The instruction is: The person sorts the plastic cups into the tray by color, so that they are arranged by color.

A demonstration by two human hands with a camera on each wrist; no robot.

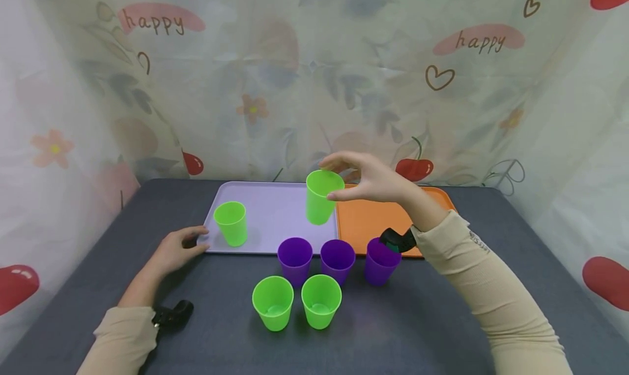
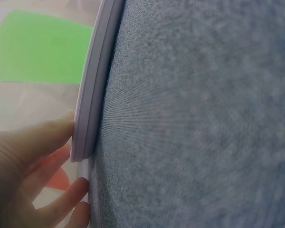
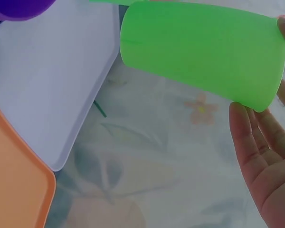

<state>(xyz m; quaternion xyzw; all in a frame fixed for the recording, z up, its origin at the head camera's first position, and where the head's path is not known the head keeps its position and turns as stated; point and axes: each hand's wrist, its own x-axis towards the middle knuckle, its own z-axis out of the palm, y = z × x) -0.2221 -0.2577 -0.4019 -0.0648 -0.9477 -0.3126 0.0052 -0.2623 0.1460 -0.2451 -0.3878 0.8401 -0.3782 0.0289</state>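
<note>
My right hand [image 1: 375, 181] holds a green cup [image 1: 316, 206] by its rim, thumb on one side and fingers on the other. In the head view this cup overlaps the right part of the lilac tray [image 1: 275, 216]; the right wrist view shows the held cup [image 3: 199, 52] from the side. Another green cup [image 1: 232, 225] stands at the left of that tray. With fingers loosely spread, my left hand [image 1: 172, 249] touches the tray's left edge. The left wrist view shows its thumb right at the tray's rim [image 2: 88, 99].
An orange tray [image 1: 363, 222] adjoins the lilac one on the right. Along their front edges stand three purple cups [image 1: 295, 257]. Two green cups, a left one [image 1: 273, 301] and a right one [image 1: 320, 298], are nearer on the dark table [image 1: 211, 337]. A printed curtain [image 1: 314, 91] hangs behind.
</note>
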